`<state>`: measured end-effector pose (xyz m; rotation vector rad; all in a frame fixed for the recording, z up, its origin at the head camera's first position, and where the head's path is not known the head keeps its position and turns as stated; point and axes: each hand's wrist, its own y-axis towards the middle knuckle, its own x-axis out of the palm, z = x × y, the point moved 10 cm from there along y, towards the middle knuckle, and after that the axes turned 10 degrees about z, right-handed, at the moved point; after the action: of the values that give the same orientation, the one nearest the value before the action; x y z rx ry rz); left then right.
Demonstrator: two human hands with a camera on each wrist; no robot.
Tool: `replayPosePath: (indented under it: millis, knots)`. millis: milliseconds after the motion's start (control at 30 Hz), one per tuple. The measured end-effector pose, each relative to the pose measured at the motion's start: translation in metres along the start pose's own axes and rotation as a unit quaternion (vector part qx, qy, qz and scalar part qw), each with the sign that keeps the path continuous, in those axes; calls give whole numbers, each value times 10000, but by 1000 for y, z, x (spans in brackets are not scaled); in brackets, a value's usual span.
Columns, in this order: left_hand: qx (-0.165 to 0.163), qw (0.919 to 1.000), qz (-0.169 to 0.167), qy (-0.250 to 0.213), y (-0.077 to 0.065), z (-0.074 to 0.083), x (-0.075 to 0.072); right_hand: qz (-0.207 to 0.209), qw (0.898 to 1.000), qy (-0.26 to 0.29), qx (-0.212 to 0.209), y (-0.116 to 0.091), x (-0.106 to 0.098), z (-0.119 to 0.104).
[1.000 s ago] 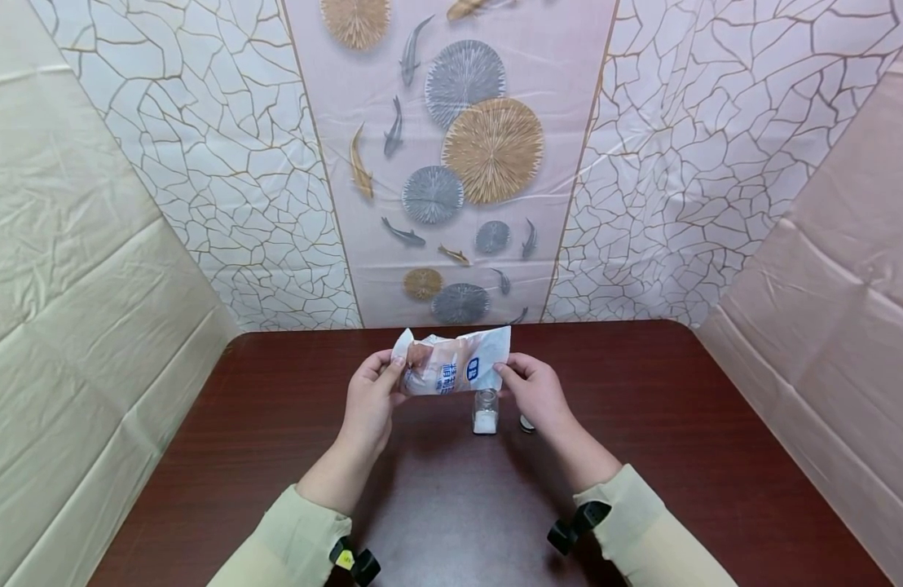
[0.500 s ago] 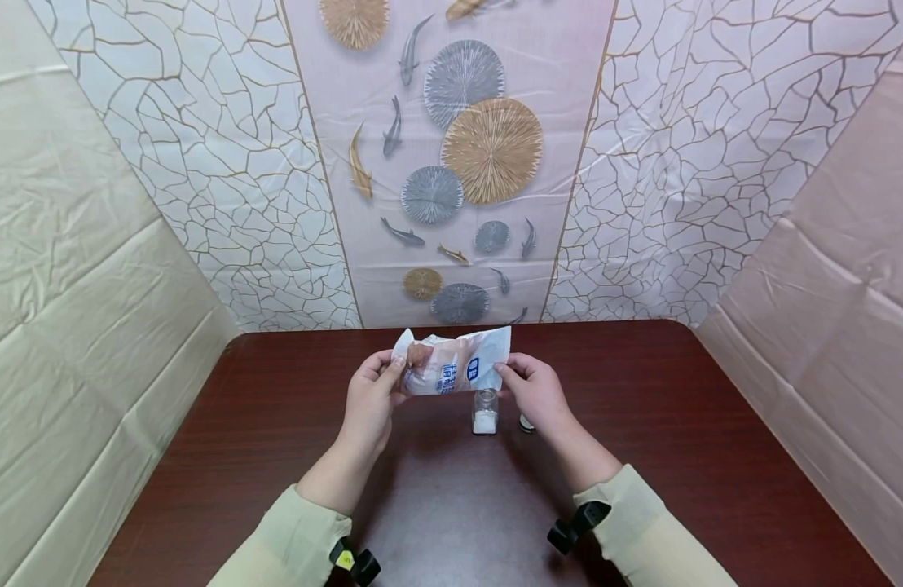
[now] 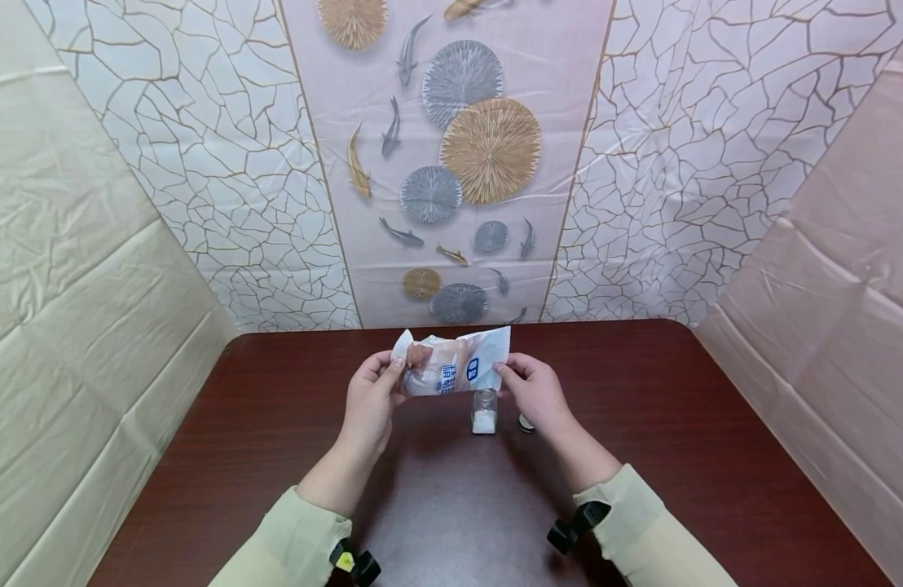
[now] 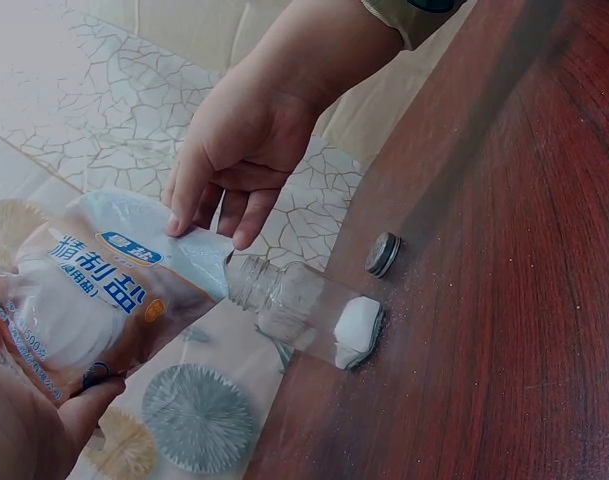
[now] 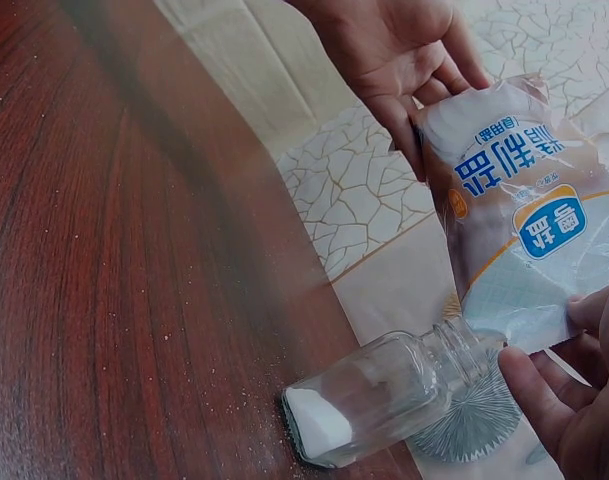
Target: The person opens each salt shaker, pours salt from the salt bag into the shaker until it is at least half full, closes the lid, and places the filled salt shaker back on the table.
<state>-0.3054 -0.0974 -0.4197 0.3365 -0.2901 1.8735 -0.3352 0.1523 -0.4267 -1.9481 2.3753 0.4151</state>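
A bag of salt, white and tan with blue lettering, is held up between both hands. My left hand grips its left end, thumb in front. At the opposite end my right hand pinches the white edge between thumb and fingers. The bag's lower right corner is at the mouth of a small clear glass jar, which stands upright on the table. White salt fills the bottom of the jar. Whether any grains are falling from the bag cannot be made out.
A dark round lid lies on the table to the right of the jar, partly behind my right wrist in the head view. Fine white grains dot the reddish-brown tabletop. A patterned cloth wall rises behind the table.
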Motion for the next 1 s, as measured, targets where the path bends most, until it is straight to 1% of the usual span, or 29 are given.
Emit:
replayPosePath:
  millis: [167, 367, 633, 1000]
  knots:
    - [-23, 10000, 43, -28, 0, -1, -1, 0, 10000, 3, -5, 0, 0, 0]
    - [54, 10000, 24, -26, 1, 0, -1, 0, 10000, 5, -7, 0, 0, 1]
    - [-17, 9999, 23, -101, -1, -1, -1, -36, 10000, -1, 7, 1, 1, 3]
    - [-1, 10000, 23, -70, -1, 1, 0, -12, 10000, -16, 33, -1, 0, 0]
